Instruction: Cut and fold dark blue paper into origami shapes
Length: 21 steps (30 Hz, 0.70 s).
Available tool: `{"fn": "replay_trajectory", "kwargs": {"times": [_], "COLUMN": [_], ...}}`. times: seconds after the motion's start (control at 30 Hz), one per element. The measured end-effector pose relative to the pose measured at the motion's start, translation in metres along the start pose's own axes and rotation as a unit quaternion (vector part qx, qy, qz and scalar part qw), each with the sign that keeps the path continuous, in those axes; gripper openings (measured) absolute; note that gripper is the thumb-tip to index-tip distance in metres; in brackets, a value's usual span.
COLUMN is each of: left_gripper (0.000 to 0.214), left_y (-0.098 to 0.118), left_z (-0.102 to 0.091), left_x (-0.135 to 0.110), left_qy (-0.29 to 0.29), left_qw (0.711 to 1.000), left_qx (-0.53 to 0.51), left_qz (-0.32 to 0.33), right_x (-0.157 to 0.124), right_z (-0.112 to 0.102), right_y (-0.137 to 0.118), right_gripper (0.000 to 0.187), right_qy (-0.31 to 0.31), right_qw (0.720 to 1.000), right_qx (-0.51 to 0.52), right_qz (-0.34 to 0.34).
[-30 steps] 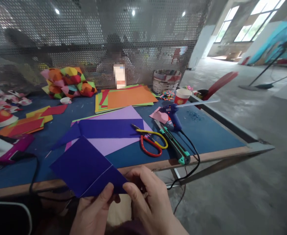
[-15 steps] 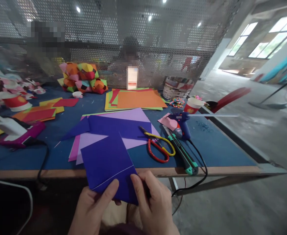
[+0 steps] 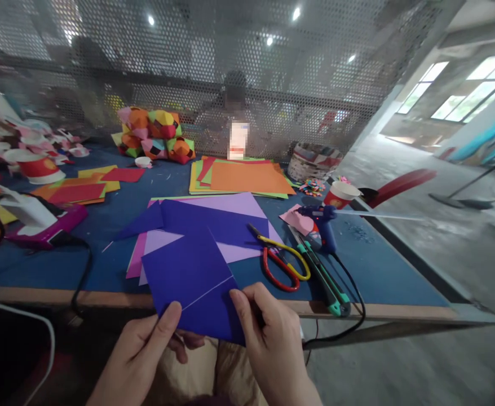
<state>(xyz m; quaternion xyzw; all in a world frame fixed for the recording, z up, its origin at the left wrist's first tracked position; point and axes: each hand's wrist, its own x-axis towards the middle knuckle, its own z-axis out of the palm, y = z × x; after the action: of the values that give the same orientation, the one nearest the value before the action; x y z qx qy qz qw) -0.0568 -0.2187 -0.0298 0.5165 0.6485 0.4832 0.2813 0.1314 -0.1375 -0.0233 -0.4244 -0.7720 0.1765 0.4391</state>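
Note:
A dark blue sheet of paper [image 3: 190, 270] with a pale crease line across its lower part is held between both hands, in front of the table edge. My left hand [image 3: 150, 338] pinches its lower left edge, thumb on top and fingers underneath. At the lower right edge my right hand [image 3: 266, 327] grips it between thumb and bent fingers. Beyond it lie another dark blue sheet [image 3: 213, 220] and lilac paper [image 3: 241, 203]. Scissors [image 3: 283, 265] with red and yellow handles rest to the right, next to a green-handled cutter [image 3: 321, 276].
A blue glue gun [image 3: 326, 228] with its cord sits at the right. Stacked coloured paper [image 3: 251, 177], folded paper shapes [image 3: 157, 135] and a woven basket [image 3: 313, 160] stand at the back. A purple power strip [image 3: 47, 225] with cables is at left, near a red paper cup [image 3: 40, 166].
My left hand has shifted left along the paper's lower edge, its thumb now nearer the left corner. The right hand keeps its grip. The whole view has shifted slightly.

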Motion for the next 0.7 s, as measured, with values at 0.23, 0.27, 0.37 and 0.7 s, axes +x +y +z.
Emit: {"fn": "replay_trajectory", "kwargs": {"times": [0.23, 0.27, 0.37, 0.7], "left_gripper": [0.028, 0.026, 0.03, 0.031], "left_y": [0.006, 0.007, 0.004, -0.013], "left_z": [-0.028, -0.029, -0.031, -0.041], "left_x": [0.029, 0.035, 0.053, 0.079], "left_qy": [0.083, 0.067, -0.006, -0.112], "left_qw": [0.923, 0.898, 0.829, 0.801], "left_qx": [0.212, 0.244, 0.308, 0.302], "left_qz": [0.311, 0.361, 0.467, 0.505], "right_x": [0.056, 0.062, 0.074, 0.07], "right_z": [0.01, 0.013, 0.018, 0.026], "right_y": [0.005, 0.003, -0.006, -0.009], "right_gripper": [0.032, 0.03, 0.025, 0.02], "right_qy": [-0.137, -0.167, -0.241, -0.229], "right_qw": [0.982, 0.971, 0.937, 0.914], "right_qx": [-0.127, -0.161, -0.238, -0.33], "right_qz": [0.032, 0.051, 0.085, 0.061]}}
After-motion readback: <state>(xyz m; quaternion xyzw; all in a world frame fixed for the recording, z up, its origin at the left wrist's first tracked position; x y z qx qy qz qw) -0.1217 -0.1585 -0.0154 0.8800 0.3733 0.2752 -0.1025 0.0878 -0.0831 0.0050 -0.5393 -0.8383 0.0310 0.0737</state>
